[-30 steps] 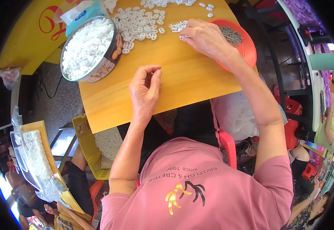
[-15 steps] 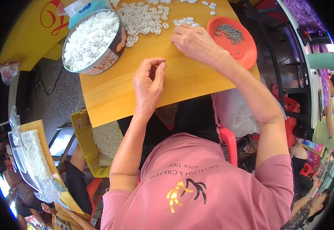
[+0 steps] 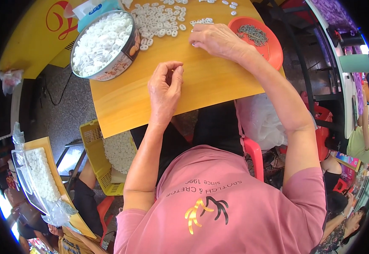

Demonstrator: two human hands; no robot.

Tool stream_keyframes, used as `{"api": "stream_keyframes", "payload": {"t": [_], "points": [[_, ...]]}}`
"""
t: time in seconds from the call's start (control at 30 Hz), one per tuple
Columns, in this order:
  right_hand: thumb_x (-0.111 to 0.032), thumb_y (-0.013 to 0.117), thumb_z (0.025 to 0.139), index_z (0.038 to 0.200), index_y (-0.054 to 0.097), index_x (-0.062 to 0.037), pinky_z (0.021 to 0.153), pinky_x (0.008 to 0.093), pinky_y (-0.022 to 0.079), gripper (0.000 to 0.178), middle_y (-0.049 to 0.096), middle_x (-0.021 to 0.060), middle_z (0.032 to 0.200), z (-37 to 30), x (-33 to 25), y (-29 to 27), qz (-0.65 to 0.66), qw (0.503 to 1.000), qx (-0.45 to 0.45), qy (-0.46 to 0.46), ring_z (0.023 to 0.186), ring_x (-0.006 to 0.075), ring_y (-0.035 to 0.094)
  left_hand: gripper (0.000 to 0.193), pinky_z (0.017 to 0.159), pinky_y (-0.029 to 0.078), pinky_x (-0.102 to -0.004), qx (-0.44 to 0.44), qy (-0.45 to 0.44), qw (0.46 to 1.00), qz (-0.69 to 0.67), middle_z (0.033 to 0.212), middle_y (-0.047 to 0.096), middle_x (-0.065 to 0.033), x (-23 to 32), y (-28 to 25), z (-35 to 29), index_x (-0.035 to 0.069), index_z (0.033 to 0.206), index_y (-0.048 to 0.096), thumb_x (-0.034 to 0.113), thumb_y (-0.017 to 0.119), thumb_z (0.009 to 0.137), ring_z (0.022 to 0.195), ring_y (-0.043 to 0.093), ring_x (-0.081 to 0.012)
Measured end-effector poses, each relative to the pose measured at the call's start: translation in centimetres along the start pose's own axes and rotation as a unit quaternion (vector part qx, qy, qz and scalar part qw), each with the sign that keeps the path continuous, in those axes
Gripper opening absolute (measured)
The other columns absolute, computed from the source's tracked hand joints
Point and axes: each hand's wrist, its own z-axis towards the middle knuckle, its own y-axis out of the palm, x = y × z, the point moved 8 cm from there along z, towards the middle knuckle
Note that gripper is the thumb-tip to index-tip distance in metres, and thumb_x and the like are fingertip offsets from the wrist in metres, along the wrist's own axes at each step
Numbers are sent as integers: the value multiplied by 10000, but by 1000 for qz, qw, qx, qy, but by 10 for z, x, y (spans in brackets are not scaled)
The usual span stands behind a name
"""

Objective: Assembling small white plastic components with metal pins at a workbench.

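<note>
My left hand (image 3: 165, 91) hovers over the near part of the yellow table (image 3: 218, 84), its fingers curled toward the thumb. Whether something small sits in that pinch, I cannot make out. Further away, my right hand (image 3: 220, 40) reaches down to the tabletop with fingertips bent together; what they hold is too small to name. Just beyond it lies a tight group of small white oval pieces (image 3: 202, 20). More white two-holed plastic pieces (image 3: 159, 21) are spread at the far side. To the right, a red plastic dish (image 3: 275, 53) carries small grey screws (image 3: 254, 34), partly behind my right wrist.
A round tin (image 3: 123, 67) heaped with white pieces stands at the table's left edge, a tissue pack (image 3: 95, 10) behind it. Below left is a yellow basket (image 3: 92, 135) with more pieces. A red chair (image 3: 254, 156) and plastic bags (image 3: 262, 120) are by my right side.
My right hand has shifted slightly nearer and flattened over the table beside the grouped pieces. My left hand has stayed almost in place, still curled.
</note>
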Motion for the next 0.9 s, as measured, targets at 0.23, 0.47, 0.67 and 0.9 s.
{"api": "stream_keyframes", "payload": {"t": [0.23,0.47,0.67,0.9], "points": [[-149,625,860,852,583,-38,733,438,499,119,640,112,947,0,12,4,1,998,-42,44,878,337,627,91,591,425,-218,-10,-3,1000,3,784,582,1,0,6,0,-3,991,647,57,627,926,658,502,-57],[-121,632,865,929,656,-30,752,395,529,114,678,125,877,-20,-13,-10,190,972,120,71,862,317,660,150,627,444,-194,-11,-38,999,-26,860,619,-15,4,7,-2,-6,1080,623,83,588,965,708,551,-61],[-70,657,866,931,681,15,706,320,530,110,693,111,872,-63,-36,-27,369,899,204,122,810,229,675,210,711,498,-264,-69,-71,983,-155,919,653,-85,9,30,-5,-30,1093,604,140,613,970,759,608,-146],[-81,673,885,930,685,6,659,263,515,98,696,58,845,-105,-15,-31,456,845,216,177,733,113,639,139,715,498,-286,-121,-104,955,-251,923,668,-97,15,69,-12,-2,1024,610,119,624,957,760,617,-165]]}}
